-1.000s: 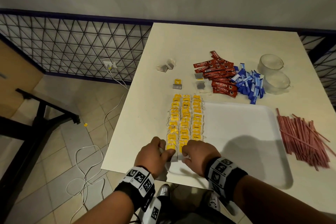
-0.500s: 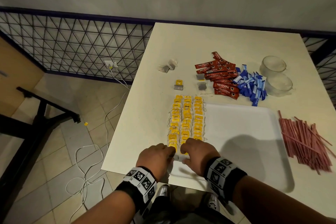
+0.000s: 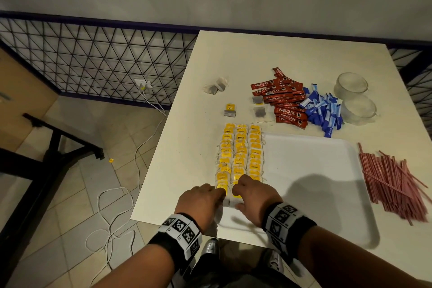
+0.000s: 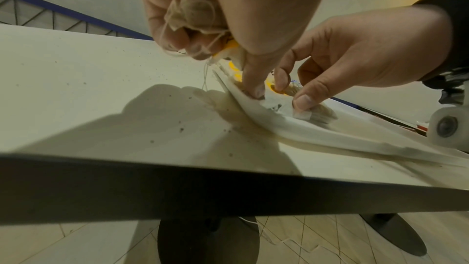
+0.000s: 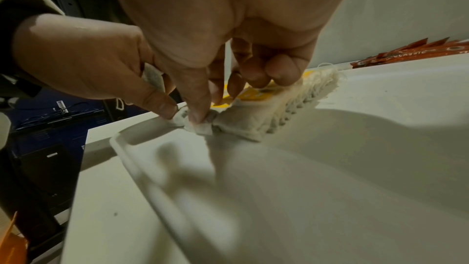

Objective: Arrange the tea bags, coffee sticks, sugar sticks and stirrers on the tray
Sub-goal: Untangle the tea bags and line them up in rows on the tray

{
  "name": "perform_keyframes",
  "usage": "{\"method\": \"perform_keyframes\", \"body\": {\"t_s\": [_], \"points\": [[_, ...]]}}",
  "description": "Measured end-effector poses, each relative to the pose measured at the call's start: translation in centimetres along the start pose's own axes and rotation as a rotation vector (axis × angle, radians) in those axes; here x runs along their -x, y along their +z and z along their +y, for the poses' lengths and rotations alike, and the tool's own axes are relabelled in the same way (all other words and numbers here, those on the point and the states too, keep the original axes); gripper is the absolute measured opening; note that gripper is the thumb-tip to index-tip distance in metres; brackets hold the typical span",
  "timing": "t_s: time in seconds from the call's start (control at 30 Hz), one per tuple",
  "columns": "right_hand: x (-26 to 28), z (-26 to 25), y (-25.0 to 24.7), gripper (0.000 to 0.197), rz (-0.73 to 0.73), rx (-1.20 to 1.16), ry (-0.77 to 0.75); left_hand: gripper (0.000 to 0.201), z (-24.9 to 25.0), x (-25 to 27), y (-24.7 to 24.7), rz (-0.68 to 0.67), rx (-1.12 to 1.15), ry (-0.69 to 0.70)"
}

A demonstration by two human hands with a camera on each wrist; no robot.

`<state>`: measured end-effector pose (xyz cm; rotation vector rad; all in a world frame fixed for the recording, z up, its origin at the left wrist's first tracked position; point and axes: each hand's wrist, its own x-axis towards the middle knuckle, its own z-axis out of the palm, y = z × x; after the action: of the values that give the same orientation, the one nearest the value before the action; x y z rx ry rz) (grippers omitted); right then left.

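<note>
Three rows of yellow-tagged tea bags [image 3: 240, 152] lie along the left side of the white tray [image 3: 311, 170]. Both hands work at the rows' near end. My left hand [image 3: 219, 194] grips a spare tea bag [image 4: 195, 15] in its curled fingers, while its thumb tip touches the tray by the left row. My right hand [image 3: 238, 196] pinches the nearest tea bag [image 5: 203, 125] of a row between thumb and forefinger. Red coffee sticks [image 3: 282, 100], blue sugar sticks [image 3: 325, 112] and pink stirrers [image 3: 392, 184] lie on the table off the tray.
Two glass cups [image 3: 350, 86] stand at the back right. Loose tea bags [image 3: 216, 86] lie behind the tray, one [image 3: 259, 112] beside the coffee sticks. The table edge [image 4: 228, 188] runs just under my wrists. A metal fence and floor cables are on the left.
Both hands have stayed at the near end of the tea bag rows. The left hand's fingers have closed in toward the right hand.
</note>
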<state>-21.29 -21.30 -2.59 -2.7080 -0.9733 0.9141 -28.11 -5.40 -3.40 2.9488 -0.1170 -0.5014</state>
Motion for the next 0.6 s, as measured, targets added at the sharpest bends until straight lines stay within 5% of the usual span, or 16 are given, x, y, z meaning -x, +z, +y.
{"method": "perform_keyframes", "body": {"t_s": [0.23,0.33,0.4,0.5,0.6], "points": [[0.7,1.1,0.2,0.035,0.100,-0.091,-0.037,0.020,-0.4,0.2,0.1,0.013,0.099,-0.068],[1.4,2.7,-0.4,0.030,0.266,-0.233,-0.029,0.008,-0.7,0.5,-1.2,0.116,0.635,-0.178],[1.9,3.7,-1.2,0.023,0.372,-0.300,-0.031,0.016,-0.6,0.3,-2.0,0.167,1.087,-0.296],[2.2,3.9,-2.4,0.016,0.457,-0.370,-0.069,0.024,0.2,-0.4,-3.0,0.010,1.789,-0.412],[2.6,2.9,-3.6,0.014,0.513,-0.434,-0.124,0.052,1.5,-1.1,-4.4,-0.167,2.108,-0.405]]}}
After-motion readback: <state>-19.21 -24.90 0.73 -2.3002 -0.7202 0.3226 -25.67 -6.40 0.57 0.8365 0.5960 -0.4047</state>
